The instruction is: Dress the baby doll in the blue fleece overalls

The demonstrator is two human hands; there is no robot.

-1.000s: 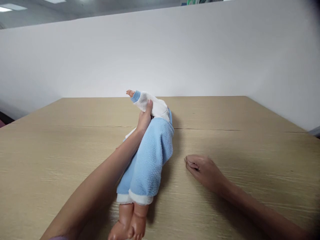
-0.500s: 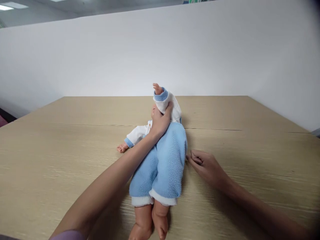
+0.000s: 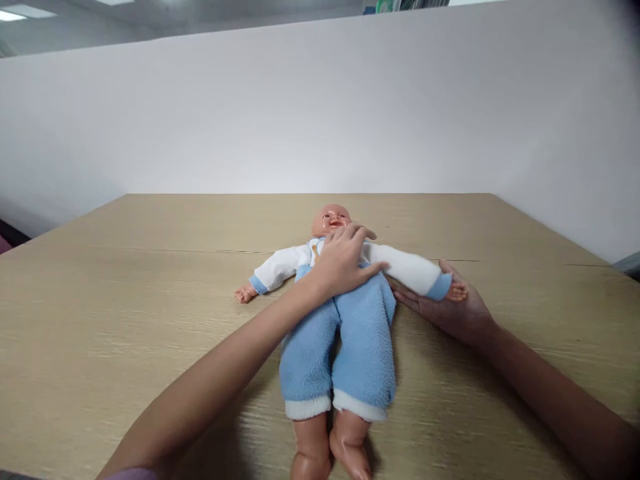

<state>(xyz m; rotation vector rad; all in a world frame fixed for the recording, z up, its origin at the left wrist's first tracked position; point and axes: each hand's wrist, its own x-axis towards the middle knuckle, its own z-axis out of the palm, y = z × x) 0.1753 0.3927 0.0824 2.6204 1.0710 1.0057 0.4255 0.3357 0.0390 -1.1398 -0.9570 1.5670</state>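
A baby doll (image 3: pixel 363 327) in a blue and white fleece outfit lies on its back, head away from me and both arms stretched out sideways. My left hand (image 3: pixel 345 260) rests across its chest with the fingers spread, covering part of the white top. Under the doll's arm on the right side, my right hand (image 3: pixel 460 310) is held palm up and open, fingers extended. The doll's white sleeve (image 3: pixel 407 267) and small plastic hand lie over that palm. Its bare feet point toward me at the bottom edge of the view.
The doll lies on a wide light wooden table (image 3: pixel 150 320) with thin seams across it. White panels (image 3: pixel 300 113) stand along its back and right side. Something dark and pink shows past the left edge.
The doll has rolled from its side onto its back, and its raised arm now stretches right. My left hand went from gripping near that arm to lying on the chest; my right hand opened beneath the arm.
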